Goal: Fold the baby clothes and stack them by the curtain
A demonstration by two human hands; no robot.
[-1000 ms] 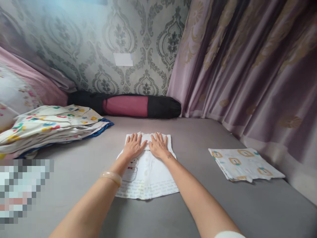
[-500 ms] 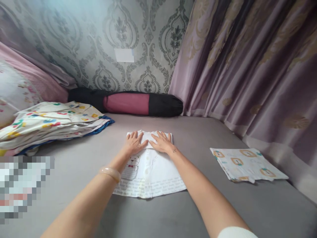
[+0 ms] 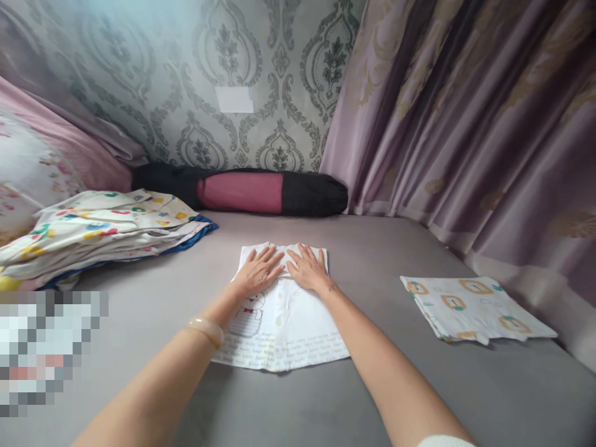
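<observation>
Matt cloth, some sheen
The white garment [image 3: 298,316] is thin, matt cloth; the grey sheet [image 3: 395,248] looks smooth and matt, the curtain [image 3: 395,124] satiny and glossy, the bangle [image 3: 207,330] smooth and polished.

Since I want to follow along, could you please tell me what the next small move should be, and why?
The left hand and right hand lie flat on the white garment's top part, which looks folded over, while its lower part is spread out, so I would probably move them to the lower hem and fold it upward.

a home: purple curtains [image 3: 419,118], patterned wallpaper [image 3: 186,68]
</observation>
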